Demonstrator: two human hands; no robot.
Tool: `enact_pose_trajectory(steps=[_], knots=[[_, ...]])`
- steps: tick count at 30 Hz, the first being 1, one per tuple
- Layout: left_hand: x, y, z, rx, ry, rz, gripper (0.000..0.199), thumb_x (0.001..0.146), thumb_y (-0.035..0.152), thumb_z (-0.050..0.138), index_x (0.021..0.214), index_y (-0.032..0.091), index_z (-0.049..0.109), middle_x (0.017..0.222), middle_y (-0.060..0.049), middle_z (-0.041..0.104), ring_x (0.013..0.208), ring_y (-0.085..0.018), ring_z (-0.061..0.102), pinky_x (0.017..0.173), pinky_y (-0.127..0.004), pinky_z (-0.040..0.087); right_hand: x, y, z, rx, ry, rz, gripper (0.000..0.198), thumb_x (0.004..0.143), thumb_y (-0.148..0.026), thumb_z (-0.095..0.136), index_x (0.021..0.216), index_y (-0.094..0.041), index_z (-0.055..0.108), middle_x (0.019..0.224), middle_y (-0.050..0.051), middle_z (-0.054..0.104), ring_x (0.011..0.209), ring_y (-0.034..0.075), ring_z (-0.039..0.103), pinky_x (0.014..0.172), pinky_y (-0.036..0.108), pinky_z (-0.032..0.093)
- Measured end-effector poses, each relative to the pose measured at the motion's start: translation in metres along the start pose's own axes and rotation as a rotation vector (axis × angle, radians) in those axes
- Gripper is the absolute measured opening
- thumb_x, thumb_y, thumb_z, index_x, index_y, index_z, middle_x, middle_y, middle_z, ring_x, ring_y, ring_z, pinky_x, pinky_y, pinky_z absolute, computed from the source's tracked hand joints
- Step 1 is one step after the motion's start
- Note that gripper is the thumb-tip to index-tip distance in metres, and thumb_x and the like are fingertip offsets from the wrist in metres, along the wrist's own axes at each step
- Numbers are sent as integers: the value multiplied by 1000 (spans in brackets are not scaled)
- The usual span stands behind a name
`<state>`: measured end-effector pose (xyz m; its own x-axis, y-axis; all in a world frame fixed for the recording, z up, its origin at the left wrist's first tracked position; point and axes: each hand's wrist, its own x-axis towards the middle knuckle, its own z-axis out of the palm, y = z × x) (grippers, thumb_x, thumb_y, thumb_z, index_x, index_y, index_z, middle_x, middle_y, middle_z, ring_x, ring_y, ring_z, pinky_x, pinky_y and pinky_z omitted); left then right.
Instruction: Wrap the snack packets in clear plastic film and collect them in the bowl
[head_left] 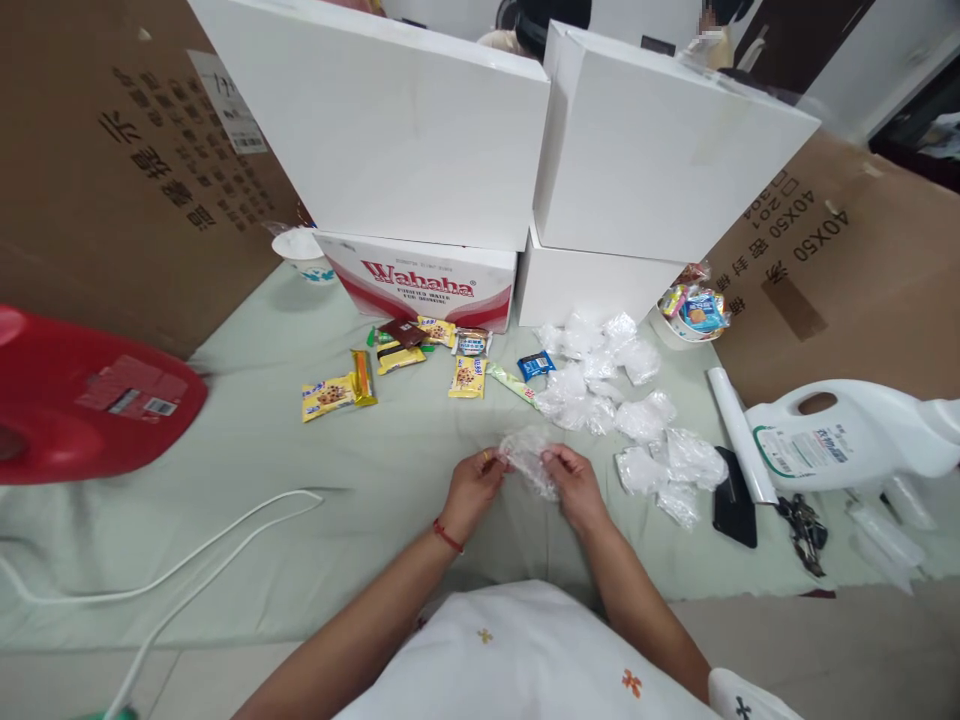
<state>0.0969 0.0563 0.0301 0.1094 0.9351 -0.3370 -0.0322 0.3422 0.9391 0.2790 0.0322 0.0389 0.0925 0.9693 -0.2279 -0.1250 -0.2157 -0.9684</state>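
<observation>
A crinkled clear plastic bag (531, 462) is stretched between my two hands, just above the green cloth. My left hand (480, 485) pinches its left edge between thumb and fingers. On the other side my right hand (576, 485) grips the bag's right edge. Whether anything lies inside the bag I cannot tell. To the right of my hands lies a loose heap of similar crumpled clear plastic bags (646, 415). Beyond my hands are several wrapped snacks: a yellow cookie packet (468, 377), a blue packet (535, 365), and a long green-and-white stick packet (513, 385).
White boxes (420, 130) and a Wahaba-style printed carton (427, 285) stand at the back. Bowls flank them, the right bowl (686, 328) full of snacks. A red jug (97, 400) and white cable (187, 570) lie left; a white detergent bottle (862, 435), phone (735, 500) and keys (804, 530) right.
</observation>
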Motion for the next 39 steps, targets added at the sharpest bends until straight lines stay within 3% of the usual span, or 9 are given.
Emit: enact_pose_trajectory(steps=[4, 9, 11, 16, 18, 21, 25, 32, 39], knots=[[-4, 13, -15, -99, -83, -38, 22, 66, 38, 80, 75, 18, 74, 77, -3, 73, 77, -19, 65, 73, -28, 48, 4, -9, -24, 135, 174, 91, 45, 65, -57, 88, 79, -18, 70, 70, -2, 62, 62, 11, 48, 58, 23, 38], [-5, 24, -31, -561, -141, -182, 14, 59, 23, 76, 70, 18, 70, 81, -2, 71, 75, -16, 63, 75, -31, 53, -1, -21, -48, 162, 87, 221, 49, 66, -60, 89, 77, -18, 67, 53, -9, 39, 46, 6, 24, 42, 20, 17], [-6, 27, -32, -642, -126, -183, 12, 58, 21, 75, 68, 18, 68, 78, -1, 69, 71, -14, 61, 71, -30, 53, -4, -23, -50, 174, 96, 178, 47, 68, -59, 88, 79, -19, 67, 56, -8, 41, 47, 6, 28, 41, 20, 20], [-12, 29, -21, -531, -189, -112, 8, 58, 19, 72, 62, 16, 66, 82, -3, 71, 71, -13, 58, 67, -26, 46, -10, -21, -28, 224, -21, 169, 55, 75, -58, 84, 118, -25, 72, 98, 4, 71, 82, 17, 64, 70, 28, 52], [-13, 25, -15, -434, -189, -107, 10, 60, 23, 73, 63, 16, 66, 74, -1, 67, 68, -12, 55, 65, -25, 43, -12, -18, -12, 262, -165, 222, 64, 74, -54, 86, 130, -29, 68, 107, 5, 73, 88, 19, 68, 75, 31, 53], [-12, 18, -13, -253, -120, -87, 16, 64, 30, 74, 64, 18, 64, 60, 4, 56, 59, -10, 46, 59, -23, 37, -13, -11, 9, 174, -264, 203, 49, 70, -48, 89, 111, -24, 76, 87, 2, 72, 68, 14, 61, 63, 26, 47], [-11, 14, -21, -197, -44, -57, 18, 68, 35, 70, 66, 18, 63, 65, 3, 59, 62, -11, 49, 60, -23, 40, -7, -8, 13, 127, -128, 148, 34, 71, -48, 87, 83, -19, 75, 56, -6, 51, 49, 7, 37, 49, 22, 29], [-10, 23, -34, -372, 108, -90, 25, 66, 39, 73, 73, 20, 57, 70, 4, 60, 69, -14, 64, 67, -26, 51, -6, -19, -17, 205, 158, 90, 38, 63, -45, 91, 85, -21, 71, 70, -4, 54, 53, 7, 35, 48, 22, 28], [-8, 21, -39, -498, 48, -113, 25, 65, 39, 71, 76, 21, 57, 72, 3, 63, 69, -16, 69, 60, -25, 49, -17, -25, -21, 179, 217, 73, 35, 67, -45, 90, 86, -21, 72, 71, -4, 52, 56, 8, 36, 49, 24, 29]])
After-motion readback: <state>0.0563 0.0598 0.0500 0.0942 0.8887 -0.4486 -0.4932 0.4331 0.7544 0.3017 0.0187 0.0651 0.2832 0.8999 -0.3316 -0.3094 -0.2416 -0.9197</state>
